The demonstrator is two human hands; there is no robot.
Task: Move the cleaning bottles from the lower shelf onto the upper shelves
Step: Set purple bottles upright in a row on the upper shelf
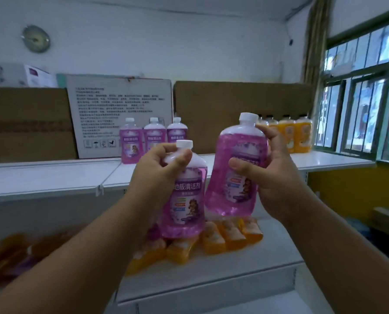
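Observation:
My left hand (159, 166) grips a purple cleaning bottle (184, 205) by its shoulder, just under the white cap. My right hand (270, 168) holds a second purple bottle (238, 168) around its body, raised a little higher and tilted. Both bottles hang in the air in front of the white upper shelf (53, 175). Three more purple bottles (153, 137) stand upright at the back of that upper shelf. Beneath my hands, orange bottles (232, 234) stand on the lower shelf (211, 282).
Several orange bottles (293, 134) stand at the right end of the upper shelf. Cardboard boxes (28, 123) and a white printed box (121, 114) line the wall behind it. A barred window (361, 91) is at right. Blurred orange items (10, 252) lie at lower left.

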